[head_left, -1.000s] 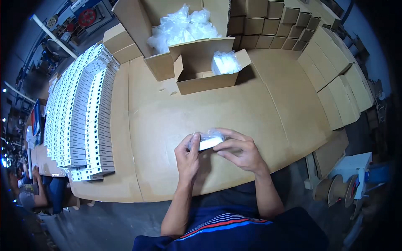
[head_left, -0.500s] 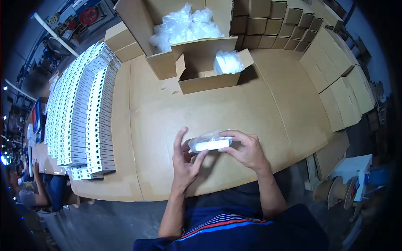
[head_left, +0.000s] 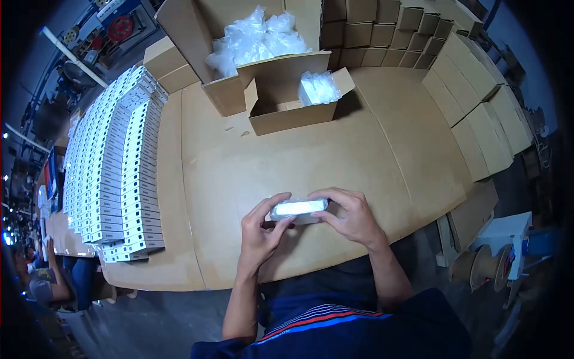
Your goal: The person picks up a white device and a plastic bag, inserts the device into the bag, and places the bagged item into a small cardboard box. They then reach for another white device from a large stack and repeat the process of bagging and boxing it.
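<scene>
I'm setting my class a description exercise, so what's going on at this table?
A person holds a small white box, wrapped in clear plastic, with the left hand and right hand, above the table. Farther back stands an open carton holding plastic bags. Rows of white boxes line the left side; brown boxes are stacked at the right.

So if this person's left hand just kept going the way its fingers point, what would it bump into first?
The left hand points up and to the right, straight at the bagged white box, which it touches now. Right behind that comes the right hand, holding the box's other end.
</scene>
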A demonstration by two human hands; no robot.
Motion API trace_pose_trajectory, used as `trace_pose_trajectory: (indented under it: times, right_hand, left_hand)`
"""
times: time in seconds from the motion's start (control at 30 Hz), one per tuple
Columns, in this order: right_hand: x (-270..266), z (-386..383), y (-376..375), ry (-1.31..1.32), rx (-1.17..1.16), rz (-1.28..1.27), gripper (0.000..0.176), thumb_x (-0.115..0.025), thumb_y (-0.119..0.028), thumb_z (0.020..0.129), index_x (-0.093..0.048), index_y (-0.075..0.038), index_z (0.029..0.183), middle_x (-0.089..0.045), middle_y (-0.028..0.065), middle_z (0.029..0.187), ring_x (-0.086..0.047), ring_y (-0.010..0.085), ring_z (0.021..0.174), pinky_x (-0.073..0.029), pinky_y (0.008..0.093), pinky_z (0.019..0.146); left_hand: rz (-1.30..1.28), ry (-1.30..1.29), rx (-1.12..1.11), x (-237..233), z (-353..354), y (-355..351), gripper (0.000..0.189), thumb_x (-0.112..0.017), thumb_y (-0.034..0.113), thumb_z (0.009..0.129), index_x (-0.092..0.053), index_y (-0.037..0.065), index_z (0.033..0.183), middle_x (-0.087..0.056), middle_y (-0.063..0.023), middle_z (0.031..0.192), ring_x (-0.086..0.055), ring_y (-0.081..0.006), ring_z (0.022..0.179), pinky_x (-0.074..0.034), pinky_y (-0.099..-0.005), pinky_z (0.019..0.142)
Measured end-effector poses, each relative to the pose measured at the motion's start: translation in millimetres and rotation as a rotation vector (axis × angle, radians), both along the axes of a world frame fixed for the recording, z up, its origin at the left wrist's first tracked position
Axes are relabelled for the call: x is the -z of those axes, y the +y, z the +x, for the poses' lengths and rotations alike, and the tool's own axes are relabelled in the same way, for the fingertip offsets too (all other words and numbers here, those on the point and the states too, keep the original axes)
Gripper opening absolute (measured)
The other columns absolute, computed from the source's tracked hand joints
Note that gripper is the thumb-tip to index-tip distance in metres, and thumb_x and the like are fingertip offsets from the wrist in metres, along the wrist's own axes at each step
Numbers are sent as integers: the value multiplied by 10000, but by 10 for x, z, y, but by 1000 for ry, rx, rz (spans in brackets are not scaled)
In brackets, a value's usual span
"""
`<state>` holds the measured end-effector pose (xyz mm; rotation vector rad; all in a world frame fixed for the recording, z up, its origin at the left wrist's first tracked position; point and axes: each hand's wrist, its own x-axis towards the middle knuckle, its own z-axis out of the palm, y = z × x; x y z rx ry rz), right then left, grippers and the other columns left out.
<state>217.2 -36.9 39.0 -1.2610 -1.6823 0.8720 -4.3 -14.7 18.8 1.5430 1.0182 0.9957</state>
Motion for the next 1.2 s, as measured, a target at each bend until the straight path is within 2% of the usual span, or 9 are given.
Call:
trace_pose_trajectory:
  times: [0.1, 0.2, 0.3, 0.5, 0.6, 0.63, 0.77, 0.93, 1.2]
  right_hand:
    - [-41, -31, 4, 35, -11, 64, 303, -794, -26, 803, -732, -29, 1100, -739, 137, 1076, -711, 301, 998, -563, 375, 861]
    - [-31, 1, 36, -45, -117, 144, 289, -778, -25, 817, -737, -40, 1102, -737, 138, 1048, -709, 296, 942, -565, 379, 835]
    - [-40, 83, 94, -188, -220, 260, 295, -775, -29, 820, -744, -51, 1113, -732, 134, 1008, -700, 290, 877, -564, 380, 810]
    - [-203, 125, 199, -116, -241, 138, 281, -789, -29, 821, -748, -33, 1100, -715, 135, 967, -701, 267, 821, -575, 354, 723]
    - [-154, 147, 306, -85, -136, 158, 280, -792, -7, 818, -746, -17, 1093, -706, 140, 962, -705, 247, 778, -573, 339, 664]
    - [-104, 176, 390, -92, -73, 238, 292, -777, 47, 819, -741, 2, 1106, -704, 138, 960, -711, 202, 731, -588, 307, 603]
    - [-201, 240, 679, 54, 282, 293, 255, -750, 88, 849, -720, 57, 1101, -680, 113, 965, -709, 140, 720, -616, 231, 550]
    - [-287, 136, 1200, 54, 562, 518, 240, -747, 83, 855, -717, 61, 1093, -661, 107, 972, -707, 142, 703, -611, 238, 545]
    - [-89, -128, 1750, -248, 666, 717, 201, -787, 41, 815, -702, 24, 997, -661, 124, 931, -696, 216, 726, -616, 280, 530]
  left_hand:
    - [-151, -29, 10, 20, -26, -3, 295, -737, -4, 889, -689, -31, 1179, -693, -140, 1151, -711, -197, 951, -645, -297, 736]
    - [-47, -28, 22, 84, -42, 8, 252, -733, 15, 906, -695, -34, 1150, -717, -128, 1084, -715, -165, 876, -636, -287, 717]
    - [-194, 55, 83, -10, -93, 12, 246, -702, -12, 930, -673, -59, 1169, -707, -131, 1078, -703, -169, 897, -643, -295, 731]
    - [-193, 47, 172, -345, -72, 277, 537, -740, 9, 906, -536, -18, 1402, -714, -153, 1090, -696, -181, 960, -629, -297, 767]
    - [-124, -79, 140, -292, 5, 535, 714, -773, 18, 879, -428, 29, 1503, -698, -170, 1167, -665, -195, 1071, -622, -304, 795]
    - [-91, 17, 117, -389, 24, 613, 724, -770, 83, 896, -406, 47, 1521, -662, -188, 1266, -635, -238, 1159, -598, -368, 868]
    - [360, 348, -34, -309, 141, 992, 599, -699, 202, 959, -450, 33, 1477, -620, -218, 1315, -623, -356, 1178, -495, -440, 1009]
    - [799, 555, -12, -234, 387, 1473, 612, -722, 90, 885, -445, -63, 1409, -532, -250, 1327, -536, -426, 1216, -451, -469, 1049]
    - [698, 867, -18, 60, 539, 1745, 629, -682, 158, 894, -417, -43, 1428, -525, -219, 1325, -476, -372, 1284, -327, -563, 1148]
